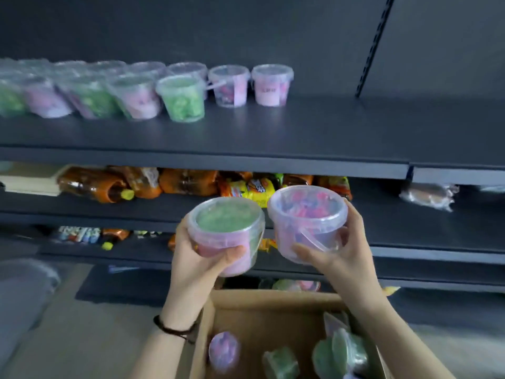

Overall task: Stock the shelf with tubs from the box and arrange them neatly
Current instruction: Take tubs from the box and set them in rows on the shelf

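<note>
Left grip (197, 259) curled round green-topped tub (226, 224); right grip (345, 251) curled round pink-blue tub (306, 212). Tubs side by side, above box (262, 303) at 6 o'clock. Shelf (314, 129) row at 10 o'clock.

Green tub (225, 218), pink tub (307, 207) abv box (273, 300)

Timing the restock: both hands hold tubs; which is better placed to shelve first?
Probably the right hand: its clear plastic tub of pink and blue pieces sits higher, below the bare dark shelf beside the back row's last pink-labelled tub. The left hand, holding the clear tub of green pieces, would follow.
</note>
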Demonstrator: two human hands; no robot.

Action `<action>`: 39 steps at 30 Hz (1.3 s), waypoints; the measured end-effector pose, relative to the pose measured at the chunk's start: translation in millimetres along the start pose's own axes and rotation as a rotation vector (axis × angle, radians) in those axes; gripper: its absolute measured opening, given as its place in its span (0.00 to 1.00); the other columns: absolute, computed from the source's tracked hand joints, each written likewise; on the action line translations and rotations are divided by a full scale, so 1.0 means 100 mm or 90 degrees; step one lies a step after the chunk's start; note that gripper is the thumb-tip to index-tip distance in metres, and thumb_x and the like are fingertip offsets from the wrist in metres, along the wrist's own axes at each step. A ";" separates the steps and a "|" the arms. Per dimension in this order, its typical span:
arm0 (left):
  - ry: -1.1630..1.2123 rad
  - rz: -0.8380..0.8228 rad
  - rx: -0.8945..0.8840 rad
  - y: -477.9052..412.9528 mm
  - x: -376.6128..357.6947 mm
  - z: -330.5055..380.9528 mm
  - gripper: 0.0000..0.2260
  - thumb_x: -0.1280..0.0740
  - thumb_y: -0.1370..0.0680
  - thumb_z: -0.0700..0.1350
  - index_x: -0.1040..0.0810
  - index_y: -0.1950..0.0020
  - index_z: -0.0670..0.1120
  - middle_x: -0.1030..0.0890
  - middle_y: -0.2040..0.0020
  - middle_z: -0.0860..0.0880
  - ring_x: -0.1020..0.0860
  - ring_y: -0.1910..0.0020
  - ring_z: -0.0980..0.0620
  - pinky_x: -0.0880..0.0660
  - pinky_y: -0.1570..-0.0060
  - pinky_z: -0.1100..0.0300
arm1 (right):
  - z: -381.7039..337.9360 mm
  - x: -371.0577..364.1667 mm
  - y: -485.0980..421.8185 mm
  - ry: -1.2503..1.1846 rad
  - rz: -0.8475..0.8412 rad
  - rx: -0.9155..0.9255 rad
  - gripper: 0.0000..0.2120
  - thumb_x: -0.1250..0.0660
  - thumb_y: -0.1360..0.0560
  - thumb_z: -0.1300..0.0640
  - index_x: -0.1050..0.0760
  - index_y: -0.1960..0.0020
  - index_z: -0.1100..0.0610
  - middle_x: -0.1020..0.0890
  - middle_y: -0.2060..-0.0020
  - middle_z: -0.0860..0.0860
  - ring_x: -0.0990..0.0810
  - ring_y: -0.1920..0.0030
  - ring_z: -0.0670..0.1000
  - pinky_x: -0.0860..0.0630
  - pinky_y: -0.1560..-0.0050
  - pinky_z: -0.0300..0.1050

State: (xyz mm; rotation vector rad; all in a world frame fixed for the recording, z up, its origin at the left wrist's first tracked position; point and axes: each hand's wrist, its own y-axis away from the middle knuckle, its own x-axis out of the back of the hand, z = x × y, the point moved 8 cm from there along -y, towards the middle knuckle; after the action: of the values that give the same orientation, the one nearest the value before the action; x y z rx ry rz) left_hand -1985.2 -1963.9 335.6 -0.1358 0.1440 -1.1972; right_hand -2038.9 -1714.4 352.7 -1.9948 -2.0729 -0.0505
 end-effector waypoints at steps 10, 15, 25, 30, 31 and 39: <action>0.005 0.077 -0.091 -0.58 0.52 0.91 0.40 0.20 0.44 0.54 0.29 0.34 0.52 0.22 0.40 0.54 0.24 0.40 0.58 0.24 0.45 0.61 | -0.95 -0.59 -0.47 -0.057 -0.025 0.088 0.49 0.17 0.43 0.49 0.38 0.29 0.45 0.25 0.39 0.40 0.25 0.38 0.41 0.24 0.40 0.41; -0.013 0.102 -0.085 -1.27 0.61 0.81 0.40 0.18 0.42 0.51 0.31 0.34 0.51 0.23 0.39 0.56 0.24 0.41 0.60 0.25 0.41 0.57 | -0.93 -0.86 -0.96 -0.003 0.049 0.048 0.50 0.18 0.39 0.54 0.43 0.25 0.49 0.28 0.37 0.41 0.28 0.38 0.42 0.30 0.45 0.32; -0.139 0.085 -0.116 -2.47 0.21 0.36 0.40 0.19 0.43 0.57 0.29 0.36 0.49 0.25 0.40 0.48 0.27 0.38 0.54 0.27 0.38 0.55 | -0.58 -0.99 -1.93 0.130 0.154 -0.013 0.54 0.18 0.39 0.52 0.48 0.24 0.52 0.30 0.31 0.49 0.29 0.32 0.52 0.29 0.35 0.50; -0.123 0.068 -0.129 -2.72 -0.02 0.35 0.39 0.19 0.43 0.53 0.30 0.36 0.47 0.24 0.40 0.52 0.26 0.39 0.56 0.26 0.38 0.57 | -0.52 -0.92 -2.27 0.157 0.184 -0.032 0.53 0.19 0.39 0.51 0.48 0.25 0.53 0.28 0.33 0.50 0.27 0.35 0.54 0.27 0.40 0.49; -0.125 0.078 -0.127 -2.75 -0.08 0.35 0.38 0.18 0.42 0.51 0.30 0.36 0.47 0.24 0.40 0.52 0.25 0.40 0.56 0.26 0.38 0.57 | -0.50 -0.91 -2.34 0.159 0.187 -0.039 0.52 0.19 0.39 0.51 0.47 0.25 0.53 0.28 0.33 0.50 0.26 0.36 0.54 0.27 0.41 0.49; -0.093 0.148 -0.055 -2.96 -0.34 0.18 0.39 0.19 0.39 0.49 0.34 0.33 0.46 0.26 0.37 0.49 0.26 0.38 0.51 0.27 0.39 0.57 | -0.39 -0.87 -2.81 0.160 0.190 -0.061 0.49 0.19 0.39 0.50 0.46 0.28 0.50 0.27 0.35 0.48 0.24 0.38 0.54 0.26 0.44 0.49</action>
State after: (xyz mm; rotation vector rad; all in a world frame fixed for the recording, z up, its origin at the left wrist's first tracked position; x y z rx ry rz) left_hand -2265.4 -2037.8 408.2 -0.2739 0.0802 -0.9458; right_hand -2307.9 -1822.8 415.6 -2.2040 -1.6329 -0.3299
